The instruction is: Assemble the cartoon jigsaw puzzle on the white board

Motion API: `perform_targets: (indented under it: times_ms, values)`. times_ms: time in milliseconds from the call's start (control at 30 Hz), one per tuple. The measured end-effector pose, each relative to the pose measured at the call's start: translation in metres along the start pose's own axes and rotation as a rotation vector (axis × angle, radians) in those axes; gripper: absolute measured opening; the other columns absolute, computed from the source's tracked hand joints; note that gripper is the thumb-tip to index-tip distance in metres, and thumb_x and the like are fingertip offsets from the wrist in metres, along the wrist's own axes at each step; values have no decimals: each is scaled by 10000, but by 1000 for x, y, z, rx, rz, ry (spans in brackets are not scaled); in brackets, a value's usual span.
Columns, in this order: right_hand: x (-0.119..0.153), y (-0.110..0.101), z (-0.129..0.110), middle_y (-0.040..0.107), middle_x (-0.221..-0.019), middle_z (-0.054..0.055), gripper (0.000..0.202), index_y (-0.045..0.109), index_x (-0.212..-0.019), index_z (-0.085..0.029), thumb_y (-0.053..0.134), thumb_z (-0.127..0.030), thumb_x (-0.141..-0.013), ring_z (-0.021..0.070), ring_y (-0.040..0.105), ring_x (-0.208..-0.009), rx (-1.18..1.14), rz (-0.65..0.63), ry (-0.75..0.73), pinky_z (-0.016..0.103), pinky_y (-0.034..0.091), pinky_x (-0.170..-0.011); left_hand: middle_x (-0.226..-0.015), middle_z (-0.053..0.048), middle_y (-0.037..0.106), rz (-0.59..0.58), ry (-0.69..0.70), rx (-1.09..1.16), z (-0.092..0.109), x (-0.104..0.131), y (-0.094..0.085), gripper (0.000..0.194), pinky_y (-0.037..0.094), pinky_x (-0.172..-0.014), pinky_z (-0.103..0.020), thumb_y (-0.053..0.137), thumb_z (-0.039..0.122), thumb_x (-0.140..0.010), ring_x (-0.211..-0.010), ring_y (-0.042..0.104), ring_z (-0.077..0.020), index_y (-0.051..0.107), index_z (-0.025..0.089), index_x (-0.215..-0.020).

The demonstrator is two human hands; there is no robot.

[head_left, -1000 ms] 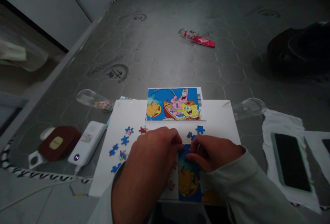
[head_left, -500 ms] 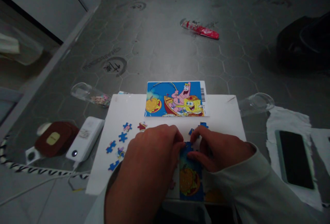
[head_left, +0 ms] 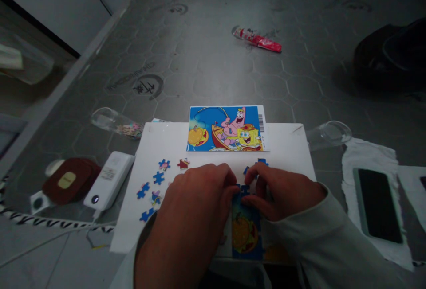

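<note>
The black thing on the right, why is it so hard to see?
Head view: the light is dim, so the black thing nearly melts into its shadow; same head view: the grey mat has a soft pale sheen in its middle.

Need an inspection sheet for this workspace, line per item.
Surface: white board, grey patterned surface beyond it.
Job's things: joined puzzle strip at the fingers; loose pieces on the board; picture card at its far edge.
Clutter: white power bank, maroon case, phone, two clear containers, red-wrapped item.
Hands: left hand and right hand at the strip's far end; grips unclear.
Cables: white cable at the power bank.
Surroundings: dim light; dark object far right.
</note>
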State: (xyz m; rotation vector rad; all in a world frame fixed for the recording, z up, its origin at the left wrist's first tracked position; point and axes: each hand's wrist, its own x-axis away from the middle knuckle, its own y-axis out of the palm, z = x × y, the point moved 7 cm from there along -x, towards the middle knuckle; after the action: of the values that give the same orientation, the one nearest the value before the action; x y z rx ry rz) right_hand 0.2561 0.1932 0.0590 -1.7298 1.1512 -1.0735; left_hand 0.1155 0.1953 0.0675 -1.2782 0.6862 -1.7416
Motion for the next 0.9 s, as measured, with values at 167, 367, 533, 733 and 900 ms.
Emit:
perform_targets:
  times_ms: [167, 367, 533, 733, 900]
  values:
    - [-1, -1, 0, 650, -647, -93, 235, 621, -806, -261, 780, -136, -687, 89, 546, -531, -36, -12, -41, 237, 327, -533, -860, 23, 779, 7, -5, 5, 0, -1, 1, 144, 369, -642, -331, 607, 312, -906, -714, 671, -211, 744, 317, -861]
    - [3, -3, -4, 687, -739, -55, 207, 637, -835, -254, 738, -120, -713, 131, 617, -649, -51, 34, -146, 267, 399, -609, -835, 27, 775, -7, -15, 10, -2, 2, 1, 148, 388, -678, -343, 604, 316, -906, -739, 688, -227, 739, 327, -846]
    - [2, 2, 7, 707, -837, -10, 287, 662, -975, -261, 771, -200, -716, 164, 649, -701, -44, -11, -126, 291, 451, -626, -845, 23, 778, -10, -12, -5, 0, 2, 2, 159, 396, -680, -354, 590, 314, -898, -772, 704, -250, 745, 344, -884]
    - [1, 3, 6, 702, -784, -22, 134, 651, -859, -253, 689, -168, -763, 149, 625, -672, -52, -70, -139, 288, 430, -623, -859, 21, 779, -22, -12, 4, 1, 3, -1, 163, 414, -702, -360, 586, 315, -903, -807, 714, -258, 746, 348, -901]
    - [8, 1, -2, 709, -736, -2, 98, 678, -861, -247, 587, -213, -877, 169, 644, -671, -4, -52, -169, 317, 449, -643, -852, 6, 775, -26, 0, 1, 2, 5, -1, 173, 417, -702, -352, 575, 315, -920, -772, 708, -243, 738, 319, -862]
